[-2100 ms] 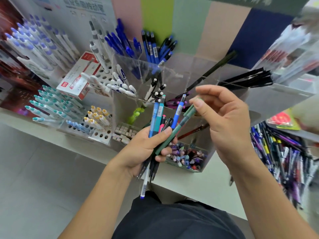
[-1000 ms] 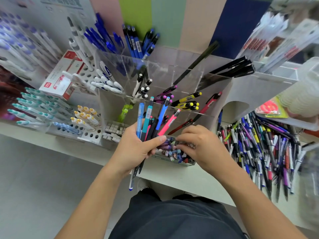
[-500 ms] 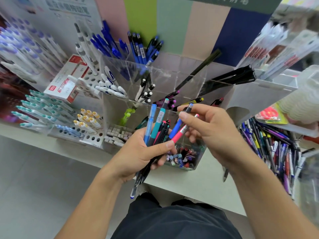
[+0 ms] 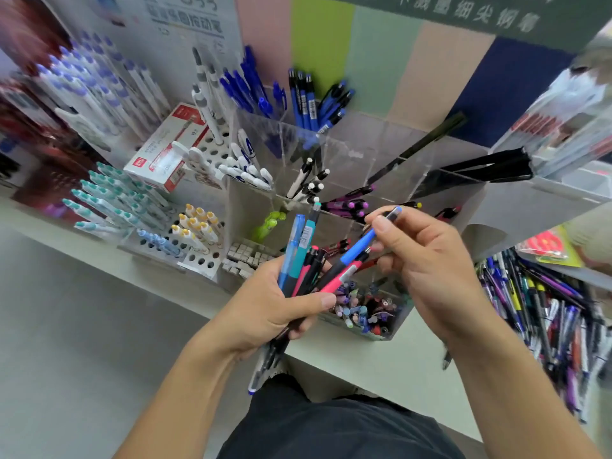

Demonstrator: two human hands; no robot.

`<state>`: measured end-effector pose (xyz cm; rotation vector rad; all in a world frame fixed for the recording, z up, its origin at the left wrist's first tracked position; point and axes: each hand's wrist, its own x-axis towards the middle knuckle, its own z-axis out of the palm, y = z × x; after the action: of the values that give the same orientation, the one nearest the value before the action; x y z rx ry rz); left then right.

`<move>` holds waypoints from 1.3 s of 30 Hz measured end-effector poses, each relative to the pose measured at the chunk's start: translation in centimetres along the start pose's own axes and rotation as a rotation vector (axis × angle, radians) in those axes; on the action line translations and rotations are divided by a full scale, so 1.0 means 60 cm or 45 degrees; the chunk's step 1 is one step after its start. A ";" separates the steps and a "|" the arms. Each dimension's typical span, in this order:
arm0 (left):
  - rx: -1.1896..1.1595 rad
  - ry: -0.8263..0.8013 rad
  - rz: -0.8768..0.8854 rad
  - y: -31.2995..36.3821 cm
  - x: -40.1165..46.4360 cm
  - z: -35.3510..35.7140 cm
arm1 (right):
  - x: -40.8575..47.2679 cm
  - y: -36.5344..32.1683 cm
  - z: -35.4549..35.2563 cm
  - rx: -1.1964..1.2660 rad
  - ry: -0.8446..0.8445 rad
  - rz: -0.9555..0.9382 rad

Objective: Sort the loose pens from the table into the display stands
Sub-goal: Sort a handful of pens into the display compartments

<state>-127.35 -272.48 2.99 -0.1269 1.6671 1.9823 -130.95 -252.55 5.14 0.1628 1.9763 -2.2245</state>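
**Both hands busy with pens at the clear display stand**

Both hands work above the table edge. Left hand (image 4: 265, 309) is clenched around a bundle of pens (image 4: 299, 256), slim plastic barrels in blue, teal, pink and black, fanned upward. Right hand (image 4: 427, 260) pinches 1 blue pen (image 4: 364, 241) near its top end; the lower end lies among the bundle. Behind them stands the transparent acrylic stand (image 4: 347, 160), with square compartments that hold blue, white and purple pens. On the right, loose pens (image 4: 543, 306) lie in a mixed heap on the pale smooth table (image 4: 374, 362). At the front, a small clear box (image 4: 364, 313) holds tiny coloured caps.
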 end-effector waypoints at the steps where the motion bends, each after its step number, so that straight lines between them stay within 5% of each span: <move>1: 0.005 0.024 -0.012 -0.008 -0.006 -0.012 | 0.005 -0.005 -0.010 0.096 0.079 -0.031; 9: -0.288 0.426 0.020 -0.042 -0.022 -0.087 | 0.008 -0.017 -0.037 -0.417 0.455 -0.675; 17: -0.141 0.318 0.075 -0.038 0.013 -0.056 | -0.017 0.045 -0.015 -0.963 0.227 -0.652; 22: -0.058 0.255 0.031 -0.045 0.033 -0.027 | -0.047 0.037 -0.074 -1.080 0.361 -0.722; 33: 0.109 0.117 -0.029 -0.035 0.059 0.011 | -0.047 0.115 -0.117 -1.240 0.363 -0.513; 39: -0.026 0.214 -0.004 -0.037 0.044 0.000 | -0.052 0.065 -0.077 -1.051 0.391 -0.782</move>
<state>-128.57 -271.38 -0.04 -0.3112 1.7485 2.0344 -127.25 -248.24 1.37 -0.2561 3.2738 -1.4564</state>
